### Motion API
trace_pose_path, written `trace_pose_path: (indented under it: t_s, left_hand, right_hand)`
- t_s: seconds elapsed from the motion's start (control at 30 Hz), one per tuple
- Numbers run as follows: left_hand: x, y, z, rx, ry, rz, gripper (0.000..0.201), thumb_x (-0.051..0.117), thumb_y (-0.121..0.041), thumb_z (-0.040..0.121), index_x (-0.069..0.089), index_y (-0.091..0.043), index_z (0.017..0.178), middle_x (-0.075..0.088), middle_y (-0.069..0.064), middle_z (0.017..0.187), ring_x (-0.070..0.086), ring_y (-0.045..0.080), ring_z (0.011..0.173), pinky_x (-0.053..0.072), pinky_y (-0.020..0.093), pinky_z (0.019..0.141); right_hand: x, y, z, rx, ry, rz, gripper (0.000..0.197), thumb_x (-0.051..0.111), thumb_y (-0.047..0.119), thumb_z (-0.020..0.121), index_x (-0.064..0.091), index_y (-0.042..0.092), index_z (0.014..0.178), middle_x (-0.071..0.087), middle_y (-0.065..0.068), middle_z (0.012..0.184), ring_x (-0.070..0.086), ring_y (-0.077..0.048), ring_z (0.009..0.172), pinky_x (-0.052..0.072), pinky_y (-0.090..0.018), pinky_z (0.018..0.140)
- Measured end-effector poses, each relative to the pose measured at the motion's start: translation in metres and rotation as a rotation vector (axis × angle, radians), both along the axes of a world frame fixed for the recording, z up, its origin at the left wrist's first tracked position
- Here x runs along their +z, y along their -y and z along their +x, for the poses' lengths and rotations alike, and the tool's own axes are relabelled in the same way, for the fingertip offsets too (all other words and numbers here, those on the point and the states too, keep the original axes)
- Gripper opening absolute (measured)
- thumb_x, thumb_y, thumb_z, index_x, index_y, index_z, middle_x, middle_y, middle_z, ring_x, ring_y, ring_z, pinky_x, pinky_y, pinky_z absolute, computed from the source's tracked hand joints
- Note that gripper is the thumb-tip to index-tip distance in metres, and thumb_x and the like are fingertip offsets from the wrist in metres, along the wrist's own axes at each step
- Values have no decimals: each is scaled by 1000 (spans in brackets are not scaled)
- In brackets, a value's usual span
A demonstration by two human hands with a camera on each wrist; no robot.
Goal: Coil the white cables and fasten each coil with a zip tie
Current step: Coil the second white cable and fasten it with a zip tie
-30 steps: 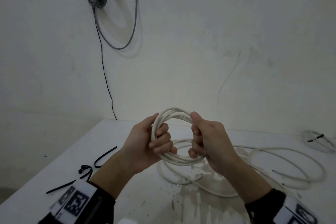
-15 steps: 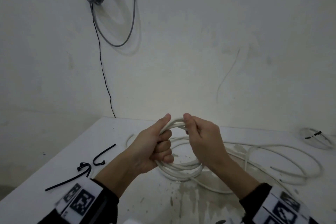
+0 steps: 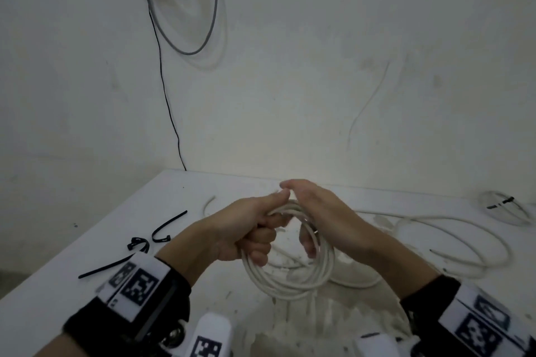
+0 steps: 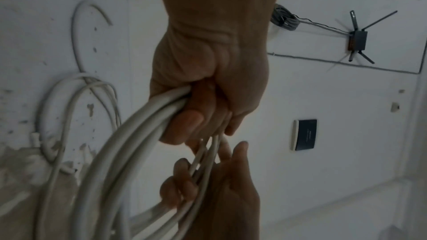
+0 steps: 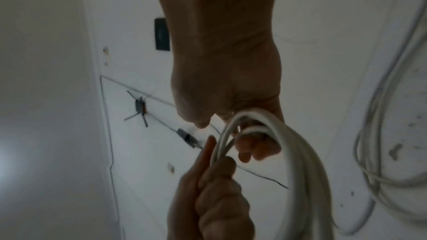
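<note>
White cable coil (image 3: 290,278) is held above the white table (image 3: 58,284) near the centre of the head view, several turns hanging as a loop below both hands. At 9 o'clock from the coil, three black zip ties (image 3: 162,229) are laid loose on the table. The left hand (image 3: 246,229) is closed around the bundled turns at the coil's 10 o'clock side, thumb laid along the top; this full wrap is confirmed in the left wrist view (image 4: 203,98). The right hand (image 3: 319,211) is placed over the coil's 1 o'clock side, fingers curled through the loop and hooked around the strands (image 5: 251,145). At 3 o'clock, the uncoiled cable length (image 3: 464,240) is spread in loose loops on the table. At the far right, a second coil (image 3: 504,209), bound by a black tie, is seen.
</note>
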State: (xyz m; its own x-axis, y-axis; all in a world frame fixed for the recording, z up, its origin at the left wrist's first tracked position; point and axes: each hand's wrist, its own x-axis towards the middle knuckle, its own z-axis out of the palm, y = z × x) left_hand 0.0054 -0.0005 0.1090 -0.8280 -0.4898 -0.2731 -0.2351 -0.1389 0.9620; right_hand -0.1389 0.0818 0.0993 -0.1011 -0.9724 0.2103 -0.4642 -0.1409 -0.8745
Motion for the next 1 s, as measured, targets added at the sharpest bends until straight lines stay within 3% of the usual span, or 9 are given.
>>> trace_pose_path:
  t_s: [0.1,0.2,0.3,0.37,0.5,0.63,0.77,0.9,1.0]
  left_hand:
    - [1,0,6,-58,61,-3,63,28,-75,78,23,-21,47,14,-7,37,10,8,32,21,15,36]
    - [-1,3,14,-74,125,25,69,17,-86,66,22,-20,46,13,-7,37,10,8,31,17,15,37]
    - [-5,5,21,-101,151,52,69,16,-89,59,19,-20,48,14,-7,36,11,7,29,17,14,36]
    - [-7,7,26,-119,148,68,69,18,-89,55,21,-20,47,15,-7,35,13,6,28,18,13,35]
    - [-13,13,31,-85,97,76,73,14,-87,62,30,-18,46,16,-6,39,12,8,31,21,15,37]
    - [-14,23,35,-15,-99,147,80,11,-71,86,55,-6,69,30,-2,46,27,11,39,41,26,53]
    - [-13,25,45,9,-183,84,50,24,-36,98,58,1,100,47,5,67,51,16,57,50,35,71]
    - [-18,21,50,114,-219,24,34,35,-26,98,56,0,97,52,5,72,52,13,59,53,28,66]
    - [-23,17,51,184,-174,-76,33,34,-22,100,56,3,99,40,-3,63,40,7,51,47,21,56]
  right_hand:
    - [-16,2,8,38,-216,-143,47,41,26,99,28,42,141,54,20,61,45,-3,45,39,-14,45]
    - [-26,1,15,79,-205,-208,49,45,18,98,31,48,134,56,19,70,51,-8,40,46,-19,43]
    - [-31,2,22,85,-212,-240,38,46,17,97,48,38,129,54,3,91,57,-13,40,51,-27,42]
    - [-32,3,27,82,-275,-249,24,46,19,97,59,26,116,57,2,86,57,-12,38,50,-27,41]
    - [-33,9,33,54,-424,-198,18,43,22,98,57,10,102,53,-1,71,55,-9,42,47,-21,38]
    - [-35,15,32,-104,-466,-281,24,43,24,98,57,5,93,51,1,59,53,-12,37,43,-23,36]
    - [-32,15,31,-193,-301,-242,26,43,23,98,56,2,89,48,-2,50,56,-18,31,39,-35,31]
    - [-37,19,34,-221,-248,-226,29,43,24,98,55,0,86,45,-9,54,58,-19,32,38,-41,31]
    - [-41,26,38,-204,-262,-204,29,44,24,97,55,-1,87,44,-9,58,59,-15,35,37,-26,28]
